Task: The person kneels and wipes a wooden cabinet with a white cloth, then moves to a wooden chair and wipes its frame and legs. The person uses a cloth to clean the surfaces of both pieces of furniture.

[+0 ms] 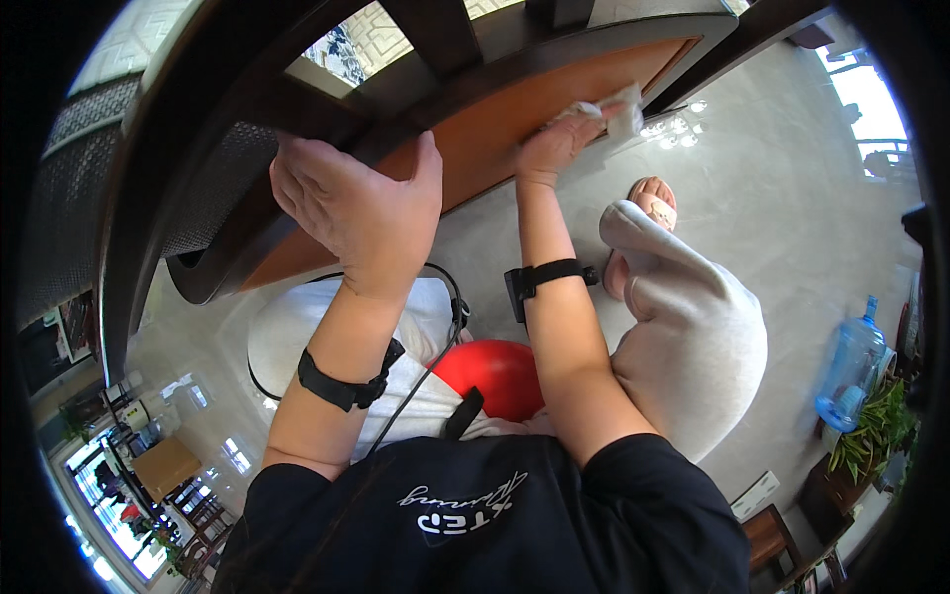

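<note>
My right hand [560, 145] holds a crumpled white cloth or tissue [627, 111] against the lower right part of an orange-brown panel [482, 111]. The panel is set in a dark wooden furniture frame [438, 48]. At the frame's left part, my left hand [360, 197] is against the dark wood, thumb spread from the other fingers. Its fingertips are hidden, so I cannot tell whether it grips the wood. Both forearms wear black straps; the one on my right forearm [553, 278] carries a small black device.
Below me is a red rounded seat or ball [493, 379], between my legs in pale trousers. A black cable [445, 349] loops over my left leg. Grey glossy floor [749, 208] spreads to the right, with a blue water bottle [850, 371] and a leafy plant [868, 438].
</note>
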`<state>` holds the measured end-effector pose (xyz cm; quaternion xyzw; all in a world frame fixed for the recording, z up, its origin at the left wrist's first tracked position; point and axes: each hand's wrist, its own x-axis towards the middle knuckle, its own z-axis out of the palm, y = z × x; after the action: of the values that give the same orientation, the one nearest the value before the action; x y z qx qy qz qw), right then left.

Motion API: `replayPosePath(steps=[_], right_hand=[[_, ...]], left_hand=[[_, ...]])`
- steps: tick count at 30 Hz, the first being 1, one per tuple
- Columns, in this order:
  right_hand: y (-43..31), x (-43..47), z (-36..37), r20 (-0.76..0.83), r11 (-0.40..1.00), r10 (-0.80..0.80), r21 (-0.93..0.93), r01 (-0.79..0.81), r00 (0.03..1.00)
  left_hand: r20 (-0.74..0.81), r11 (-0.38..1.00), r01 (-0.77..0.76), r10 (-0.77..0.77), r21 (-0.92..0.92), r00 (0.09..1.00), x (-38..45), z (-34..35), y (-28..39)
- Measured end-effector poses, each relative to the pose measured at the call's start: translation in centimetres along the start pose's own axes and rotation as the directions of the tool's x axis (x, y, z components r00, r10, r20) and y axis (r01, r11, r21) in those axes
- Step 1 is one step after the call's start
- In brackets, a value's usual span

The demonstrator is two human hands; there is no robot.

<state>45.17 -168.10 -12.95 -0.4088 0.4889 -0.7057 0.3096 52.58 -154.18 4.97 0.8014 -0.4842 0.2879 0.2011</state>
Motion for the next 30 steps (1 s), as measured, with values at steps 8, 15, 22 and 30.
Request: replayPosePath(steps=[8, 15, 22, 30], right_hand=[[8.0, -12.3, -3.7, 0.225, 0.392, 0.893, 0.031, -0.919, 0.389], [-2.4, -6.6, -0.7, 0.223, 0.626, 0.642, 0.399, -0.670, 0.733], [-13.5, -11.3, 0.8, 0.478, 0.993, -0.096, -0.021, 0.120, 0.873], [0.3, -11.0, -1.3, 0.358, 0.952, 0.029, -0.294, 0.083, 0.933]], left_hand=[[-0.053, 0.998, -0.063, 0.064, 0.024, 0.997, 0.3, 0.2, -0.1], [-0.118, 0.989, -0.138, 0.130, -0.059, 0.984, 0.4, 1.0, -0.5], [-0.069, 0.962, -0.178, 0.167, -0.206, 0.984, 2.0, -1.1, -1.0], [0.081, 0.949, -0.153, 0.181, -0.276, 0.980, 2.6, -1.2, -3.0]])
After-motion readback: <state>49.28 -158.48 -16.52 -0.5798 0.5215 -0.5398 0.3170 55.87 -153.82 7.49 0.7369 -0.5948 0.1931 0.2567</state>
